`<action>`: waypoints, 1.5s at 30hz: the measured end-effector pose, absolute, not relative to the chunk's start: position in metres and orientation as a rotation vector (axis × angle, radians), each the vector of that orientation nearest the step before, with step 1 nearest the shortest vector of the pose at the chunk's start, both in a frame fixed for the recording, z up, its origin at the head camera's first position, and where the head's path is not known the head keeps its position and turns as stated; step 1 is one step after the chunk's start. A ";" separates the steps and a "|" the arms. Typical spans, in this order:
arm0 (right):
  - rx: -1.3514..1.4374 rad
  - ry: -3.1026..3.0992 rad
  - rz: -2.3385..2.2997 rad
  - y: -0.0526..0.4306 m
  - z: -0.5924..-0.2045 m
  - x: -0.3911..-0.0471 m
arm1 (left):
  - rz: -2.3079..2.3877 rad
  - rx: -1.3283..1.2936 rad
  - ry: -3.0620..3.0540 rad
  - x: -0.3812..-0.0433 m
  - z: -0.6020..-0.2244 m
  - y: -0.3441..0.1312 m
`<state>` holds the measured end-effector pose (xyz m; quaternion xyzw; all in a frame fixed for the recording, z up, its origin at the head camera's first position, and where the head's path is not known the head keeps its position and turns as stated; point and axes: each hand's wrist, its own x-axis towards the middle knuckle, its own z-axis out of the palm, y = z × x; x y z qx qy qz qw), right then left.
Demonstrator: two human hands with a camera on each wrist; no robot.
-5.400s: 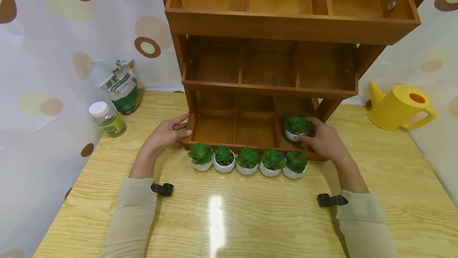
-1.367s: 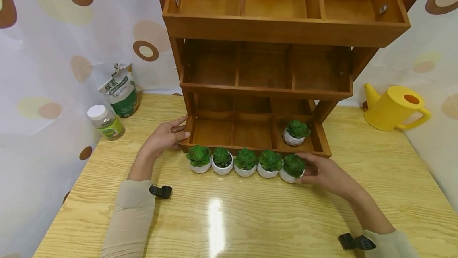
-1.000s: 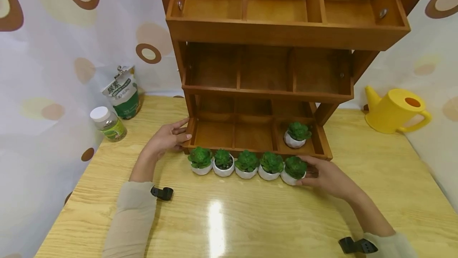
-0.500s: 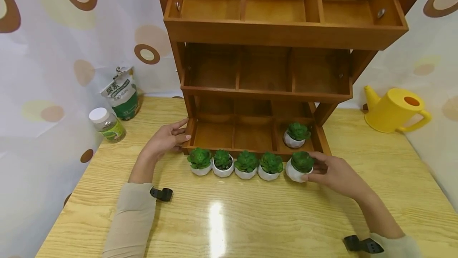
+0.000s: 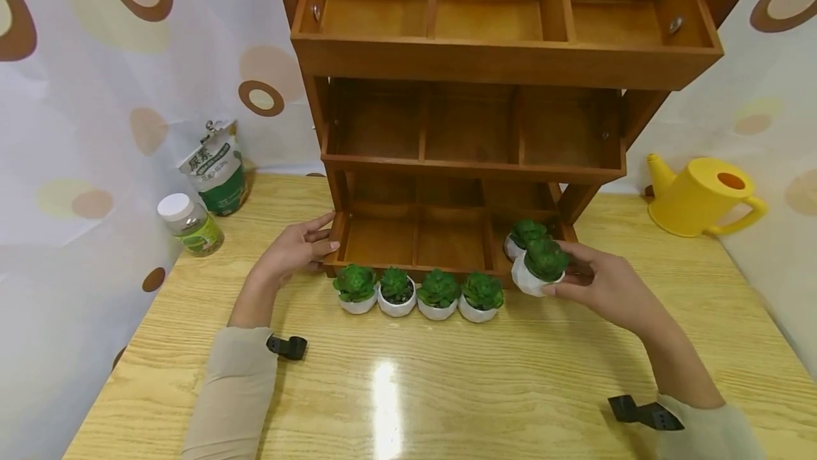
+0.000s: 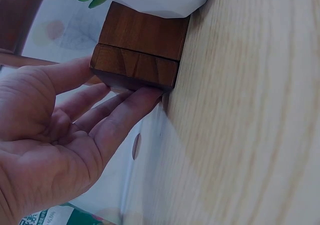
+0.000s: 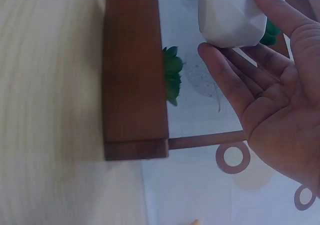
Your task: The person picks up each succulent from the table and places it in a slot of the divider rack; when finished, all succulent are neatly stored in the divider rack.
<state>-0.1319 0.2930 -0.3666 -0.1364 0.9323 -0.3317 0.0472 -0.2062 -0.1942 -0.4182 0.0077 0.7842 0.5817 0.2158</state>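
Should the right hand (image 5: pixel 603 286), pinching a potted plant (image 5: pixel 539 268) in the air by the bottom right compartment (image 5: pixel 499 239), swing in too low, it could topple the plant (image 5: pixel 526 233) standing inside, while the left hand's (image 5: pixel 295 251) extended fingers merely touch the shelf's (image 5: pixel 498 64) left end.

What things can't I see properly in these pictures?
Head view: rear pot, partly hidden by the held pot.
Head view: jar label, too small to read.
Left wrist view: bag, cut off by the bottom edge.
Right wrist view: plant, lower part hidden by the shelf.
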 end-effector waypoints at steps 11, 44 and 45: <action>-0.426 2.861 -1.080 0.272 -0.367 -0.149 | 1.637 0.012 2.147 -0.207 -0.421 -0.192; -0.600 2.796 -1.013 0.211 -0.388 -0.201 | 1.651 0.000 2.135 -0.206 -0.420 -0.193; -0.606 2.790 -1.013 0.209 -0.389 -0.202 | 1.652 -0.002 2.135 -0.206 -0.420 -0.193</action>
